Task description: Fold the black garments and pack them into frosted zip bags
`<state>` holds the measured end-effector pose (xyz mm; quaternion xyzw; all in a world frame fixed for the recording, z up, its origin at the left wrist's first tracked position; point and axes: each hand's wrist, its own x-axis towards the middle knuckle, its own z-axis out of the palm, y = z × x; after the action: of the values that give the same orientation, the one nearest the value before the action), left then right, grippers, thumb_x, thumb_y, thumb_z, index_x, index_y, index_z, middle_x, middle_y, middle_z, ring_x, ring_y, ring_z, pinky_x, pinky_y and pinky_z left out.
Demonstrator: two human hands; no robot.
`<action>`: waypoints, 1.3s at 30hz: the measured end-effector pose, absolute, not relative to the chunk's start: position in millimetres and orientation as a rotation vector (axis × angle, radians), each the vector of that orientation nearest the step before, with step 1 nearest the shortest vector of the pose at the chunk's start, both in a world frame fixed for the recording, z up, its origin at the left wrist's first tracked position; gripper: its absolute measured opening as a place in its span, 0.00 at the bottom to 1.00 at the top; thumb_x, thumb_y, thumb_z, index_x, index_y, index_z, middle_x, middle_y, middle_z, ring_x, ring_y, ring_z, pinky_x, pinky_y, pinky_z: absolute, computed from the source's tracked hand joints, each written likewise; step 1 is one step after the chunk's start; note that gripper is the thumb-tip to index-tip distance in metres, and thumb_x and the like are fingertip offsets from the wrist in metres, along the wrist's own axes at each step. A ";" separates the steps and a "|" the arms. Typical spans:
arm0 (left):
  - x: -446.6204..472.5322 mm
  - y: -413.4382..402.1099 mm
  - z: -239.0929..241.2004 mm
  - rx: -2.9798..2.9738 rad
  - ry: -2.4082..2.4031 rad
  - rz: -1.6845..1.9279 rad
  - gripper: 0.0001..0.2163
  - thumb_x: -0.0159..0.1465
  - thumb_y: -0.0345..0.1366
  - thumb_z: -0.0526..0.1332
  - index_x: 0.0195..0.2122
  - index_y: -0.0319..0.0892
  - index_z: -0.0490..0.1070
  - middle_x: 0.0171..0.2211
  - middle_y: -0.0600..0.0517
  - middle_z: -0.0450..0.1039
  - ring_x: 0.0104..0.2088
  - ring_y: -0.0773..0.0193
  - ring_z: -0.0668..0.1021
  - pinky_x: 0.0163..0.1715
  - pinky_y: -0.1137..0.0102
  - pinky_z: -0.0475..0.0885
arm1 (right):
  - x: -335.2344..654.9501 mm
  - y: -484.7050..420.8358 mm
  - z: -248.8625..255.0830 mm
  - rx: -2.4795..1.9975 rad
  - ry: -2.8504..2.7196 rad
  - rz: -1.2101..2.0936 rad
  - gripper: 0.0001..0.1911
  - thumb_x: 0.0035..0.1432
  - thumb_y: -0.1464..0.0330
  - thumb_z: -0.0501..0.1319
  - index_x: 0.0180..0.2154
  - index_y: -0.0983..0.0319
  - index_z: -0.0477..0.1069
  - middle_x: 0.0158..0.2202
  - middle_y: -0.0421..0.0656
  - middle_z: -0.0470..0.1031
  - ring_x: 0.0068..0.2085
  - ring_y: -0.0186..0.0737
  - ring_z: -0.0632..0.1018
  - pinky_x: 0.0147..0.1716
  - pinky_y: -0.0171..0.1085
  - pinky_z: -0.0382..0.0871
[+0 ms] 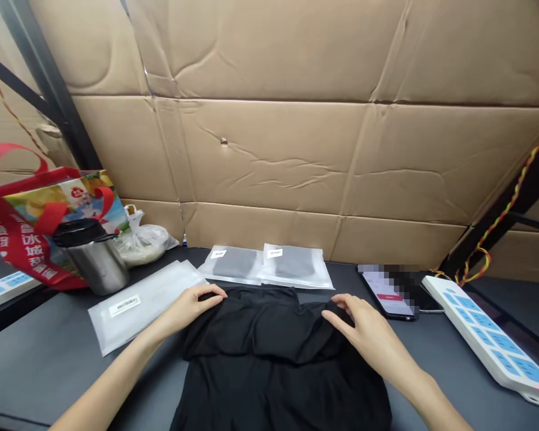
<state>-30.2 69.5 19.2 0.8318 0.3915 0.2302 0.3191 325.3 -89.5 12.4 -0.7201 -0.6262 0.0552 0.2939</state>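
A black garment [273,335] lies spread on the dark table in front of me, its far part folded over toward me. My left hand [197,305] pinches its upper left edge between thumb and fingers. At the upper right corner, my right hand [359,320] grips the cloth, thumb and fingertips closed on it. Beside my left hand lies a frosted plastic bag [148,305] with a barcode label. Behind the garment are two more frosted bags, a left one [231,263] and a right one [294,266], each with dark contents and a label.
A red printed shopping bag [31,227], a steel tumbler [96,257] and a knotted plastic bag [144,242] stand at the left. To the right are a phone [388,293] with a lit screen and a white power strip [489,335]. A cardboard wall [269,131] closes off the back.
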 end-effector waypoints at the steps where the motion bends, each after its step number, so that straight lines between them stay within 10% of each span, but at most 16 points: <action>1: -30.6 68.0 16.0 2.186 1.040 0.643 0.12 0.62 0.45 0.57 0.36 0.45 0.76 0.39 0.52 0.79 0.43 0.55 0.78 0.46 0.66 0.70 | 324.2 -86.0 9.6 -1.916 -1.696 0.128 0.12 0.59 0.59 0.55 0.40 0.57 0.71 0.38 0.44 0.76 0.41 0.47 0.76 0.39 0.41 0.69; 9: -46.8 25.8 37.0 2.122 0.950 1.001 0.10 0.64 0.43 0.59 0.39 0.46 0.77 0.46 0.50 0.78 0.50 0.54 0.76 0.54 0.61 0.67 | 359.7 -96.7 30.1 -1.681 -1.697 0.192 0.11 0.59 0.57 0.56 0.36 0.56 0.71 0.43 0.44 0.75 0.46 0.46 0.74 0.47 0.41 0.66; 18: -64.2 -54.9 70.4 2.194 0.592 0.131 0.08 0.60 0.40 0.65 0.41 0.51 0.79 0.38 0.52 0.80 0.42 0.58 0.79 0.45 0.71 0.73 | 386.2 -159.7 32.6 -1.838 -2.024 0.915 0.05 0.47 0.67 0.65 0.31 0.55 0.76 0.33 0.37 0.77 0.38 0.41 0.76 0.40 0.33 0.68; 23: -74.8 -13.2 42.0 2.331 1.068 0.417 0.15 0.65 0.37 0.56 0.53 0.55 0.70 0.54 0.54 0.71 0.50 0.57 0.74 0.52 0.66 0.69 | 353.8 -122.5 50.4 -1.850 -1.930 0.642 0.12 0.59 0.57 0.57 0.31 0.56 0.73 0.26 0.40 0.73 0.29 0.40 0.72 0.29 0.34 0.67; 27: -67.8 25.9 27.0 2.521 1.040 0.446 0.19 0.63 0.33 0.55 0.56 0.51 0.67 0.59 0.52 0.65 0.56 0.55 0.70 0.55 0.63 0.65 | 303.9 -80.4 49.5 -1.585 -2.126 0.436 0.17 0.56 0.67 0.60 0.48 0.51 0.70 0.41 0.41 0.74 0.41 0.41 0.75 0.41 0.37 0.68; 31: -49.2 54.6 27.6 2.451 1.120 0.516 0.12 0.65 0.38 0.53 0.44 0.45 0.74 0.40 0.51 0.77 0.40 0.57 0.78 0.42 0.67 0.72 | 284.9 -47.0 37.9 -1.608 -2.113 0.387 0.07 0.59 0.67 0.56 0.32 0.57 0.72 0.29 0.38 0.75 0.31 0.38 0.75 0.32 0.34 0.66; 34: -38.3 66.5 26.8 2.402 1.293 0.728 0.17 0.65 0.40 0.54 0.54 0.43 0.67 0.40 0.49 0.77 0.35 0.57 0.78 0.39 0.65 0.73 | 293.8 -39.3 40.5 -1.726 -1.846 0.248 0.10 0.63 0.64 0.51 0.38 0.58 0.70 0.30 0.40 0.75 0.30 0.38 0.75 0.32 0.35 0.65; 39: -28.7 32.4 21.8 2.625 1.197 0.787 0.18 0.67 0.43 0.53 0.57 0.47 0.65 0.55 0.48 0.70 0.55 0.52 0.71 0.57 0.57 0.65 | 313.2 -78.8 48.3 -1.666 -2.006 0.441 0.13 0.61 0.60 0.55 0.29 0.59 0.71 0.24 0.37 0.73 0.26 0.36 0.72 0.25 0.32 0.62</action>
<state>-28.7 32.4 21.8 0.8753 0.3990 0.2624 0.0756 313.2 -78.8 48.3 -0.6107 -0.7351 0.1617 0.2459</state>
